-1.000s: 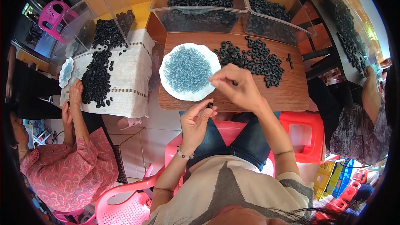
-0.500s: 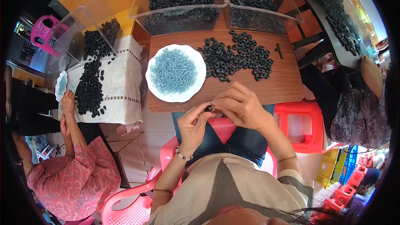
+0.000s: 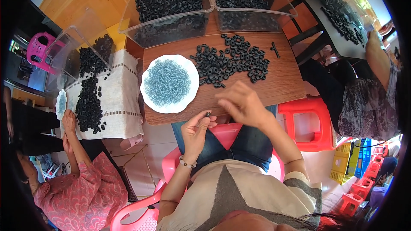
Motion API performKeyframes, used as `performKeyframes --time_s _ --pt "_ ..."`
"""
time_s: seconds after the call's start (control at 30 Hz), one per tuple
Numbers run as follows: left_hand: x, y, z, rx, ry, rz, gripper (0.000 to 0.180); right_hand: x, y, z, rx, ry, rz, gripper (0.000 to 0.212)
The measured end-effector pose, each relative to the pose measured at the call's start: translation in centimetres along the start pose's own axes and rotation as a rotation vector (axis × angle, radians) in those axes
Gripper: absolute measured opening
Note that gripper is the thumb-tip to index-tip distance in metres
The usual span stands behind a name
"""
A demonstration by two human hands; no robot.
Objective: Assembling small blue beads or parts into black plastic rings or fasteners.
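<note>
Above my lap, my left hand (image 3: 196, 130) pinches a small black plastic piece (image 3: 208, 114) between thumb and fingertips. A beaded bracelet is on that wrist. My right hand (image 3: 244, 105), slightly blurred, hovers over the table's near edge, apart from the left. Its fingers reach leftward, loosely apart, and nothing shows in them. Left of centre on the brown table (image 3: 171, 118) stands a white scalloped plate (image 3: 193, 68) heaped with small clear bluish beads (image 3: 167, 83). To its right lies a loose spread of black plastic pieces (image 3: 233, 57).
Two clear bins (image 3: 167, 19) of black pieces stand at the far side. A black stick-like part (image 3: 275, 50) lies at the table's right. Red stools (image 3: 306, 124) are at my right. A person in a pink patterned top (image 3: 81, 184) sits left by a cloth-covered table (image 3: 122, 85); another sits right.
My right hand has drawn away from the black piece, its fingers loosening. My left hand still holds the piece. The whole view has shifted a little.
</note>
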State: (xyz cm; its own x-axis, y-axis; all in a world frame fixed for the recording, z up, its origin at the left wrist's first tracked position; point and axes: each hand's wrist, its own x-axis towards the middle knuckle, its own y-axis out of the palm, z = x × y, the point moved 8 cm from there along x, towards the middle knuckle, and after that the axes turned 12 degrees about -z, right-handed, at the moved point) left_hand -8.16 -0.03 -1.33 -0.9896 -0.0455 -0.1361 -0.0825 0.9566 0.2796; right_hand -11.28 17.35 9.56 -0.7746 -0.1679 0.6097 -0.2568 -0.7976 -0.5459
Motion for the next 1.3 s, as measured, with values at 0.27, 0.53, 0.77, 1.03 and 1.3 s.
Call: performKeyframes --time_s 0.27,0.53,0.77,1.03,1.3 --pt "-0.1 0.1 -0.4 0.026 -0.005 -0.003 0.032 1.5 -1.8 -8.9 -0.322 0.092 -0.061 0.015" --pt "-0.3 0.2 -0.2 0.015 -0.024 0.006 0.031 1.3 -0.4 -10.1 -0.37 0.032 -0.034 0.017" --pt "-0.3 0.0 0.0 -0.001 -0.017 0.022 0.033 1.2 -1.7 -8.5 -0.097 0.244 -0.138 0.013" --pt "0.1 1.3 -0.2 0.013 0.082 0.05 0.034 -3.9 1.2 -2.2 0.751 0.845 0.062 0.013" --pt "-0.5 1.5 -2.6 0.265 0.352 0.051 0.03 -4.4 0.9 -0.4 0.512 0.76 0.104 0.011"
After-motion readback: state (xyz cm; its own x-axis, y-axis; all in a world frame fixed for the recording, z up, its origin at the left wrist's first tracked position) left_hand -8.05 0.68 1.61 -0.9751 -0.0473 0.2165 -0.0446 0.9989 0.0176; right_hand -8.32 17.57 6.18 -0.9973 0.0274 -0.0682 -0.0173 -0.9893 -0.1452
